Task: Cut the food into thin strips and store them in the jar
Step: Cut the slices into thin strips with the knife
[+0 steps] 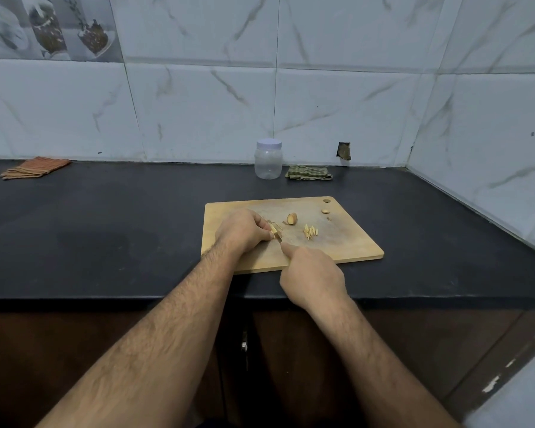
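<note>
On the black table (105,211), a wooden cutting board (346,242) lies at frame centre. The left hand (244,231) pins ginger slices (273,227), fingers curled, steadying them for the right hand (312,276), clamped on a small knife (279,237). Cut strips (310,232) wait right; the lidded clear plastic jar (268,160) stands above.

Marble-tiled walls (337,97), black counter (105,227)

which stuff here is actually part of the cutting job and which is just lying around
In use: left hand holding the piece being cut, right hand with knife, cutting board, cut strips, uncut chunk, lidded jar.

Lying about: green cloth, orange cloth.
</note>
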